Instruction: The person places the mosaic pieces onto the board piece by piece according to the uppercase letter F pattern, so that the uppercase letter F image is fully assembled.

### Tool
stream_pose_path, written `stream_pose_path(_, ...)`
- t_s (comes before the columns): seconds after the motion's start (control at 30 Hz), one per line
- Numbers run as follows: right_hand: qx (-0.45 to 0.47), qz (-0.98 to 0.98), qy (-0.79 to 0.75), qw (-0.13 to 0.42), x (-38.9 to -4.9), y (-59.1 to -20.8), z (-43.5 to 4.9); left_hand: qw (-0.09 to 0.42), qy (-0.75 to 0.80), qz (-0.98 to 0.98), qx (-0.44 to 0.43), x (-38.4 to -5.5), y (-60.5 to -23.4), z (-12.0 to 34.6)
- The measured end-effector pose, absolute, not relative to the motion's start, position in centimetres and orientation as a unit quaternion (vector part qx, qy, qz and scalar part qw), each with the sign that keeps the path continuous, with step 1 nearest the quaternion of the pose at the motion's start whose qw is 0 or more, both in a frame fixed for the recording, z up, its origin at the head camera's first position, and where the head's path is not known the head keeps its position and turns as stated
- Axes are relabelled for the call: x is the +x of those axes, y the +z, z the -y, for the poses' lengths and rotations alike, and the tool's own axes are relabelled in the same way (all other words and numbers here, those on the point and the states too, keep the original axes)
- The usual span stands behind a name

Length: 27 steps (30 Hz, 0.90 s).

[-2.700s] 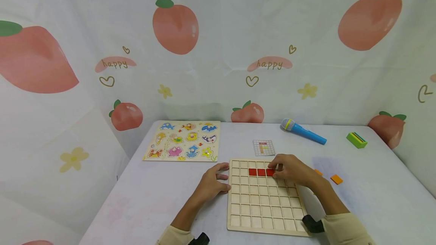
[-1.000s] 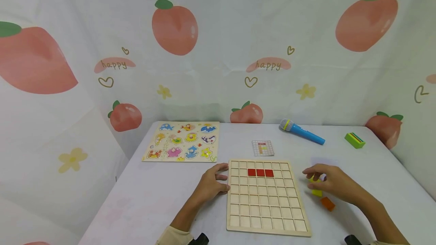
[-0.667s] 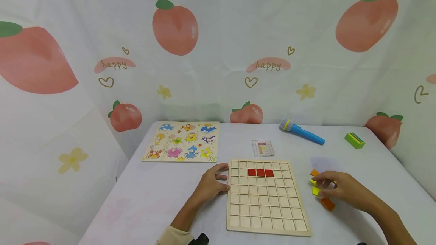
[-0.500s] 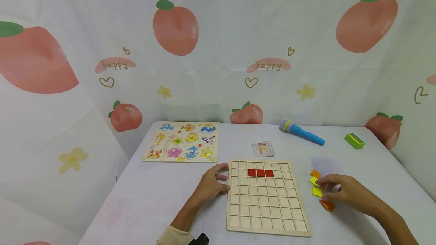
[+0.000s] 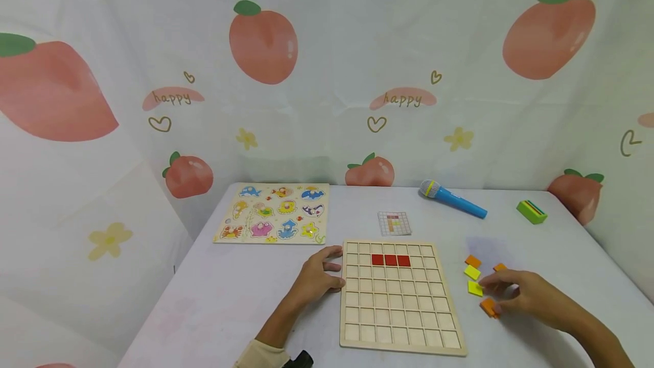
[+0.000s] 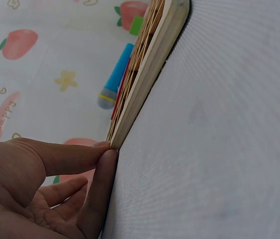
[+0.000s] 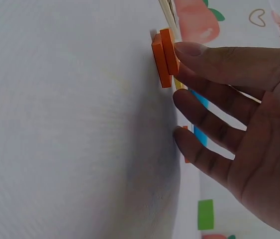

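Observation:
My left hand (image 5: 317, 278) rests at the left edge of a wooden grid board (image 5: 402, 348), thumb and index finger spread along it. In the left wrist view their tips touch the board's side (image 6: 144, 82). Three red square tiles (image 5: 390, 260) sit side by side in the board's second row. Right of the board, my right hand (image 5: 528, 299) is low over loose tiles, thumb and fingers apart. Its thumb tip touches the upper of two stacked orange tiles (image 7: 168, 52). The index fingertip is at a yellow tile (image 5: 475, 288). A second yellow tile (image 5: 472, 272) lies just beyond.
More orange tiles (image 5: 473, 261) lie beyond the right hand. A small printed grid card (image 5: 394, 224) lies behind the board. At the back are an animal puzzle board (image 5: 273, 213), a blue microphone (image 5: 455, 200) and a green block (image 5: 531, 212). A fruit-print cloth hangs behind.
My right hand has left the third red tile on the board and moved right to the loose tiles, then slid nearer to the stacked orange ones. The left hand has stayed put.

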State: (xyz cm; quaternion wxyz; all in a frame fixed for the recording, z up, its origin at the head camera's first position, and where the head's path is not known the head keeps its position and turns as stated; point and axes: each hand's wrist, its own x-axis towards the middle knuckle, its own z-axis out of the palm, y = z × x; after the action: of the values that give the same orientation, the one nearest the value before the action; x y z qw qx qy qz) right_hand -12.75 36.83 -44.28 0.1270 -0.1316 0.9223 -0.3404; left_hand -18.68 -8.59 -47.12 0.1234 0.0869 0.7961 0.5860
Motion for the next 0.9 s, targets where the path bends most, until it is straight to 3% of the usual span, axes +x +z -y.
stream_pose_path(0.43,-0.144,-0.91,-0.356,0.155,-12.36,-44.5,-37.12,0.126,0.587,-0.795,0.086,-18.67,-47.13,8.61)
stream_pose_path(0.9,-0.153,-0.917,-0.343,0.137,-12.46,-45.09,-37.19,0.127,0.587,-0.795,0.085,-18.61,-46.87,8.59)
